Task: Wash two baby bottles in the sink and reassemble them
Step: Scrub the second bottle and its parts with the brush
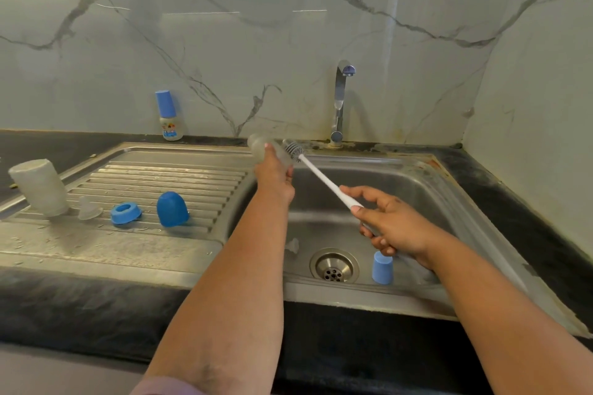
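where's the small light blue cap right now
In the head view the small light blue cap stands on the sink floor, just right of the drain, below the right hand.

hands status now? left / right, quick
Left hand: closed, gripping the clear bottle.
Right hand: closed, gripping the bottle brush by its handle, bristles at the bottle's mouth.

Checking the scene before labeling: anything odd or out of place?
Mostly orderly. A clear teat and small blue cap sit loose on the sink floor beside the open drain. Rust and grime line the sink's back rim.
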`<control>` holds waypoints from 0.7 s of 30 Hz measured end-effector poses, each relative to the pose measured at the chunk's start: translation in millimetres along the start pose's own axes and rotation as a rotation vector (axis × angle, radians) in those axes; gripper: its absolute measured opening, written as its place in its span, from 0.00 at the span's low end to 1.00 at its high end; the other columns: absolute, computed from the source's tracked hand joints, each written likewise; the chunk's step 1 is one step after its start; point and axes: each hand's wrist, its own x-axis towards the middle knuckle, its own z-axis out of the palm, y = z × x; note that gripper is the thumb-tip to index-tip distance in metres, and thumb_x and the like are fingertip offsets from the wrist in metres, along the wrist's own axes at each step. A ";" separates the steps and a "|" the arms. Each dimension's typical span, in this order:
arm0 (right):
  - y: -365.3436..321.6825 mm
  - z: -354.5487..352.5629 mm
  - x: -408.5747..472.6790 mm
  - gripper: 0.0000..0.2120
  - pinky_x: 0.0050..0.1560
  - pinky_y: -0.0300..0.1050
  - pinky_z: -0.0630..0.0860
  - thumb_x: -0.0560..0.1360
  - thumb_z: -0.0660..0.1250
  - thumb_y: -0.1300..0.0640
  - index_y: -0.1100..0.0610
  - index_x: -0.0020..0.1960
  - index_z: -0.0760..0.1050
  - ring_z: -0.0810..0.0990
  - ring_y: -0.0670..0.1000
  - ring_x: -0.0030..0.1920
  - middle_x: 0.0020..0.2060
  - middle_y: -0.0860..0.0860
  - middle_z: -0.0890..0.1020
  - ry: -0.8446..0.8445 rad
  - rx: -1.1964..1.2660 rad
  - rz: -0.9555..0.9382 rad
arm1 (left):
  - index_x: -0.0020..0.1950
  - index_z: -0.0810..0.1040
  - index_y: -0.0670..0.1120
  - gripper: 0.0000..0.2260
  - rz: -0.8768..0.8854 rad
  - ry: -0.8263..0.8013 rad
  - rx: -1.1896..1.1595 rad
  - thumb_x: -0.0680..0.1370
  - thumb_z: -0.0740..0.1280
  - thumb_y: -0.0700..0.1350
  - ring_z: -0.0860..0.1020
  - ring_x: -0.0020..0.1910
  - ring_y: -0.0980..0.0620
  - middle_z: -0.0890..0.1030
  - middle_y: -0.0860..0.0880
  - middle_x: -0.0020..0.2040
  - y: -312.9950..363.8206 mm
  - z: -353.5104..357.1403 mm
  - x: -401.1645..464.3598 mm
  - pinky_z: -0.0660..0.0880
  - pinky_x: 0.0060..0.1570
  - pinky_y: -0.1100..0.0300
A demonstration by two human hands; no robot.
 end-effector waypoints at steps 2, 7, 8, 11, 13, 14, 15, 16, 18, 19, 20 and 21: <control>0.4 0.9 -2.0 0.15 0.26 0.38 0.65 0.82 0.59 0.54 0.34 0.62 0.72 0.64 0.44 0.24 0.29 0.49 0.70 -0.016 -0.016 0.000 | 0.70 0.65 0.47 0.21 0.018 0.009 0.047 0.81 0.62 0.55 0.75 0.41 0.50 0.75 0.43 0.54 1.6 -5.0 0.5 0.72 0.33 0.62; 3.2 4.5 13.6 0.16 0.24 0.39 0.65 0.82 0.59 0.54 0.38 0.66 0.69 0.65 0.45 0.25 0.30 0.51 0.70 0.216 -0.101 -0.057 | 0.70 0.65 0.50 0.19 -0.070 -0.263 0.300 0.81 0.61 0.54 0.74 0.43 0.48 0.74 0.41 0.58 -20.7 11.7 -23.5 0.71 0.36 0.59; 2.3 2.5 12.1 0.16 0.24 0.38 0.65 0.82 0.59 0.55 0.38 0.66 0.69 0.65 0.44 0.25 0.30 0.51 0.70 0.193 -0.073 -0.047 | 0.70 0.65 0.50 0.19 -0.058 -0.243 0.282 0.81 0.61 0.54 0.74 0.43 0.48 0.74 0.41 0.58 -21.0 13.7 -23.3 0.71 0.36 0.60; -0.1 -1.1 -0.9 0.17 0.25 0.37 0.65 0.82 0.58 0.56 0.36 0.65 0.70 0.65 0.43 0.25 0.31 0.50 0.70 -0.035 0.006 0.007 | 0.69 0.63 0.49 0.19 0.034 -0.041 0.182 0.81 0.62 0.54 0.74 0.44 0.49 0.74 0.43 0.53 -8.4 3.3 -5.9 0.71 0.37 0.59; 1.1 -0.8 -4.4 0.17 0.26 0.37 0.65 0.82 0.58 0.56 0.36 0.64 0.69 0.65 0.43 0.25 0.30 0.50 0.69 -0.079 -0.034 0.012 | 0.68 0.62 0.48 0.19 0.040 -0.007 0.243 0.81 0.61 0.55 0.73 0.43 0.50 0.74 0.44 0.52 -6.4 -5.2 1.8 0.69 0.36 0.59; 1.9 -0.8 -1.8 0.17 0.26 0.37 0.66 0.82 0.58 0.56 0.36 0.64 0.69 0.65 0.43 0.25 0.30 0.50 0.69 -0.043 -0.069 0.002 | 0.69 0.63 0.48 0.20 0.003 -0.055 0.267 0.81 0.61 0.55 0.73 0.41 0.51 0.75 0.44 0.52 -9.0 -5.2 0.0 0.68 0.33 0.60; 2.2 -0.6 1.7 0.17 0.25 0.38 0.66 0.82 0.58 0.56 0.36 0.65 0.68 0.65 0.44 0.25 0.30 0.50 0.70 0.011 -0.086 -0.013 | 0.69 0.65 0.47 0.21 -0.042 -0.127 0.273 0.81 0.61 0.56 0.74 0.39 0.51 0.77 0.44 0.54 -13.7 -2.4 -4.2 0.67 0.31 0.61; 2.2 -0.4 5.3 0.17 0.25 0.38 0.65 0.82 0.57 0.55 0.37 0.65 0.68 0.65 0.44 0.24 0.31 0.51 0.70 0.064 -0.081 -0.030 | 0.70 0.66 0.46 0.22 -0.075 -0.200 0.261 0.80 0.61 0.56 0.75 0.39 0.51 0.78 0.43 0.56 -18.4 1.9 -8.5 0.67 0.31 0.61; 3.6 0.8 10.6 0.16 0.24 0.38 0.65 0.82 0.57 0.55 0.37 0.65 0.68 0.64 0.44 0.24 0.30 0.51 0.69 0.144 -0.040 -0.056 | 0.70 0.68 0.45 0.23 -0.116 -0.295 0.226 0.80 0.62 0.57 0.76 0.41 0.51 0.78 0.42 0.59 -24.4 8.9 -14.8 0.69 0.34 0.60; 4.3 1.7 11.4 0.16 0.24 0.37 0.64 0.83 0.57 0.55 0.36 0.65 0.68 0.64 0.44 0.24 0.30 0.51 0.69 0.163 -0.017 -0.060 | 0.70 0.69 0.44 0.24 -0.127 -0.318 0.193 0.79 0.62 0.57 0.76 0.42 0.51 0.78 0.42 0.58 -24.4 10.4 -17.7 0.70 0.36 0.60; 4.4 2.9 10.7 0.16 0.24 0.37 0.64 0.83 0.57 0.55 0.36 0.64 0.68 0.64 0.44 0.24 0.30 0.51 0.69 0.167 0.004 -0.063 | 0.70 0.70 0.43 0.25 -0.128 -0.328 0.160 0.79 0.64 0.58 0.76 0.43 0.50 0.78 0.42 0.57 -23.3 10.6 -18.5 0.71 0.37 0.60; 4.5 4.2 9.8 0.16 0.24 0.37 0.64 0.83 0.57 0.55 0.36 0.64 0.69 0.64 0.44 0.24 0.30 0.51 0.69 0.162 0.021 -0.067 | 0.69 0.71 0.43 0.27 -0.121 -0.332 0.130 0.77 0.65 0.59 0.77 0.44 0.50 0.78 0.42 0.57 -22.0 9.3 -17.5 0.73 0.37 0.61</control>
